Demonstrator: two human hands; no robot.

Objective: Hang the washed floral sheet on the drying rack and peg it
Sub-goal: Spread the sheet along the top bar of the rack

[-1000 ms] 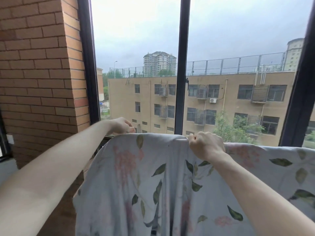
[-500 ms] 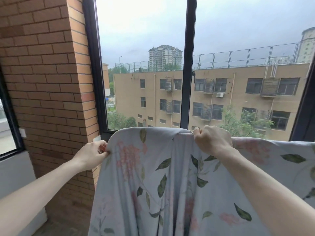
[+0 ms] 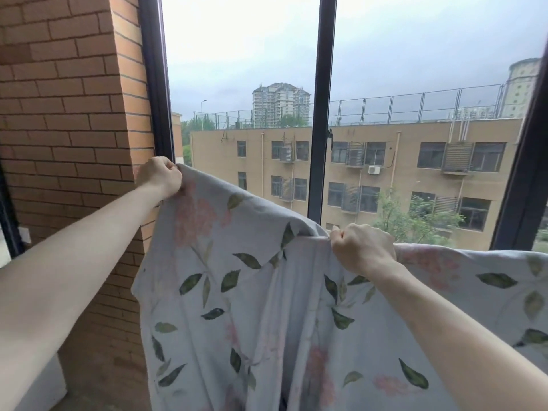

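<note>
The floral sheet (image 3: 252, 307), pale grey-blue with green leaves and pink blossoms, hangs in front of me and fills the lower half of the view. My left hand (image 3: 160, 175) is raised at the left and grips the sheet's upper left edge in a fist. My right hand (image 3: 363, 247) holds the top edge lower down, near the middle, fingers closed over the cloth. Between the hands the edge slopes down to the right. Past my right hand the sheet runs on level to the right edge of the view. The drying rack is hidden behind the cloth, and no pegs show.
A brick wall (image 3: 68, 114) stands close on the left. Directly ahead is a large window with dark frames (image 3: 321, 114), a beige building and trees beyond the glass. A white ledge (image 3: 44, 387) sits at the bottom left.
My left hand has gone from the sheet's side edge, low at the left, up to shoulder height with the corner in it. My right hand has kept its grip on the top edge.
</note>
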